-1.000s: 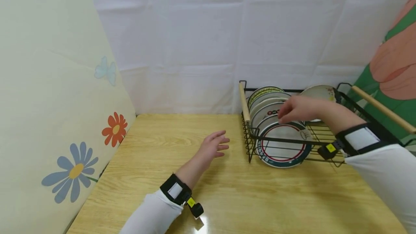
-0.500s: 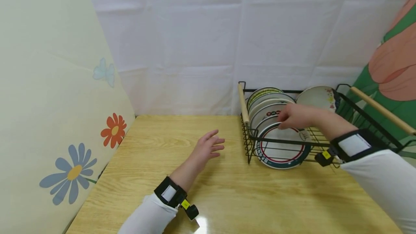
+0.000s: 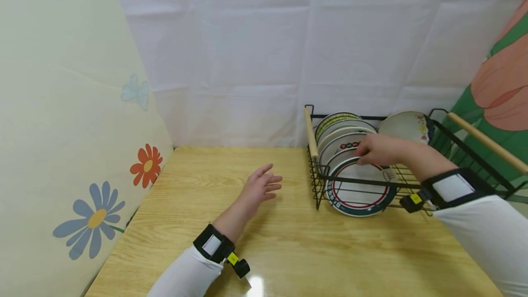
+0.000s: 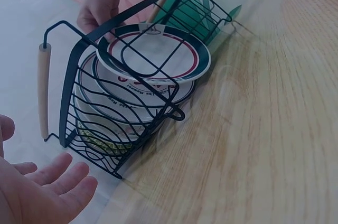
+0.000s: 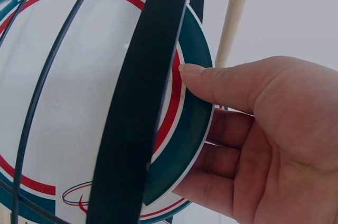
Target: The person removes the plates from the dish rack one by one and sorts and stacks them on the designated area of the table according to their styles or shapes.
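A white plate with a dark green rim and a red ring [image 3: 360, 198] stands tilted at the front of a black wire dish rack [image 3: 470, 153]. My right hand [image 3: 381, 148] pinches its upper edge; in the right wrist view the thumb [image 5: 211, 81] lies on the front and the fingers go behind the rim. Several other plates [image 3: 330, 148] lean in a row behind it. To the left of the rack, my left hand [image 3: 257, 187] hovers over the table with fingers spread, holding nothing. The left wrist view has its fingers [image 4: 68, 189] apart from the rack.
Wooden handles [image 3: 311, 134] rise at both ends of the rack. A white bowl or plate with a floral pattern [image 3: 402, 125] sits at the rack's back right. The wooden table [image 3: 198, 173] meets a white cloth wall [image 3: 231, 58] behind and a flowered panel [image 3: 62, 127] at left.
My right hand has come down slightly to the plate's upper edge. My left hand has drifted a little to the left. The plates look nearly unchanged.
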{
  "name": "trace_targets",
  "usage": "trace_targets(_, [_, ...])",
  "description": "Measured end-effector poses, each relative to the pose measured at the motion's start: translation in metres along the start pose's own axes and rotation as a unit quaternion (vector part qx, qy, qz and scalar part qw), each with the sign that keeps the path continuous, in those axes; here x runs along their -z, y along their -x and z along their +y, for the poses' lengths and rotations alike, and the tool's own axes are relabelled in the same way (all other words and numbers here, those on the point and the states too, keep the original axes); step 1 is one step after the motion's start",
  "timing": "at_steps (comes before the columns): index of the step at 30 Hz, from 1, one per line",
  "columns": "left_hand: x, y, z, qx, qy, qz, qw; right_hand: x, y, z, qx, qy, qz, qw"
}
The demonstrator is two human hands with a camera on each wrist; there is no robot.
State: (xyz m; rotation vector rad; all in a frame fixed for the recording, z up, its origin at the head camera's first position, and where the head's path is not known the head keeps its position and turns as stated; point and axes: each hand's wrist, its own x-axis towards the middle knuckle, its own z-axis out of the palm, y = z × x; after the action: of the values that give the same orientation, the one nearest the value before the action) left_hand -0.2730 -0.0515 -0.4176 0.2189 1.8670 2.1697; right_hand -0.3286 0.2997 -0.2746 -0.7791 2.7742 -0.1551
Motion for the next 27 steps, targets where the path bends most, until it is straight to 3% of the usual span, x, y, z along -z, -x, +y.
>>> trace_targets(8, [0.002,0.001,0.003,0.003,0.006,0.004,1.0,0.009,0.007,0.003,0.004,0.008,0.02,0.9998])
trace_targets(12, [0.004,0.002,0.006,0.002,0.003,0.013,0.9999,0.025,0.01,0.005,0.004,0.016,0.023,0.9996])
trace_targets(17, [0.01,0.003,0.01,0.001,0.0,0.023,0.9997,0.051,0.015,0.0,-0.027,0.022,0.028,0.999])
trace_targets(22, [0.013,0.002,0.014,-0.001,0.007,0.031,0.9995,0.075,0.02,0.001,-0.031,0.012,0.063,0.9974])
trace_targets(27, [0.017,0.002,0.019,-0.011,0.013,0.037,0.9992,0.093,0.025,0.004,-0.059,-0.012,0.107,0.9924])
